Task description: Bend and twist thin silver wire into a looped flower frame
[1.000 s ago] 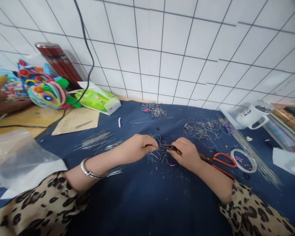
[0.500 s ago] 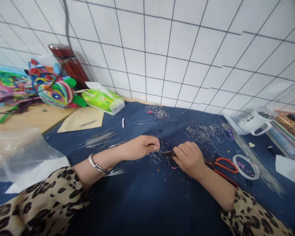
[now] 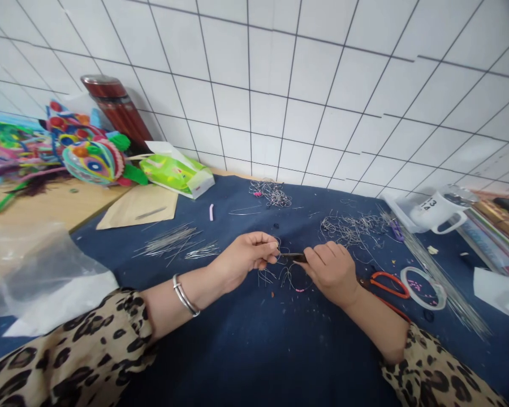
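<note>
My left hand [image 3: 254, 252] is closed, pinching a thin metal wire between thumb and fingertips. My right hand [image 3: 331, 268] is wrapped around a pair of dark pliers [image 3: 296, 256]. Their narrow jaws point left and meet the wire at my left fingertips; the handles are hidden in my fist. Just below, on the dark blue cloth [image 3: 254, 350], lie bent wire pieces [image 3: 266, 276] and a wire loop with small pink beads [image 3: 299, 290].
Straight wires [image 3: 167, 240] lie left, tangled wire [image 3: 352, 229] behind my right hand. Orange-handled scissors [image 3: 390, 284], a round dish of pink beads [image 3: 423, 288], long wires [image 3: 445, 282] and a white mug [image 3: 439, 212] are right. A green tissue pack [image 3: 176, 169] and red flask [image 3: 119, 113] stand back left.
My left hand has turned, so its thumb and curled fingers now show. The pliers have levelled out and shifted slightly up and right, with my right hand still around them.
</note>
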A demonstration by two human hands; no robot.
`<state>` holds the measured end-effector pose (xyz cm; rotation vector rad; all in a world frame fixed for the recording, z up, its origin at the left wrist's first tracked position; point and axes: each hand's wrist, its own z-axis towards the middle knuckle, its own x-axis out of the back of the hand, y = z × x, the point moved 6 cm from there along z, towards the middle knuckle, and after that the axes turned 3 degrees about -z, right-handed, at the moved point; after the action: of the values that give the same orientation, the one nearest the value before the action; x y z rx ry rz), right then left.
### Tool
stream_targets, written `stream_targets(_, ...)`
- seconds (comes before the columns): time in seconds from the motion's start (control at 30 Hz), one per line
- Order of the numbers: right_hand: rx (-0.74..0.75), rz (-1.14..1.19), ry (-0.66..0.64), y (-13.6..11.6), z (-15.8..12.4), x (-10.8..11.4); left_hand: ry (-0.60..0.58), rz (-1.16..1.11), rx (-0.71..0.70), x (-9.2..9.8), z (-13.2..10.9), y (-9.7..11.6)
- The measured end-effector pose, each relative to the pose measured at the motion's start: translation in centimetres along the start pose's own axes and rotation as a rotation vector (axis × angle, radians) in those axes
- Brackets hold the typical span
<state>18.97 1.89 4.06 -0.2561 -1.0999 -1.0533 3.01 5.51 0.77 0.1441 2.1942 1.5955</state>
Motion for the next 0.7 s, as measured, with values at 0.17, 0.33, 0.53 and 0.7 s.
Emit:
stream_targets(0.17,0.03,-0.069,-0.012,-0.24,0.05,-0.06,0.018,-0.19,0.047,-0.49,-0.42,-1.04)
stream_targets(0.33,0.073,-0.078,0.002,-0.85,0.09,0.17,0.046,-0.124,-0.007,-0.16,-0.39,-0.68)
stream_targets(0.53,0.07,-0.029,0.012,-0.83,0.16,0.35,0.061,-0.024,-0.054,-0.02,-0.25,-0.27)
stream_targets(0.7,0.07,-0.003,0.025,-0.79,0.16,0.49,0.066,-0.034,-0.026,0.24,-0.14,-0.37)
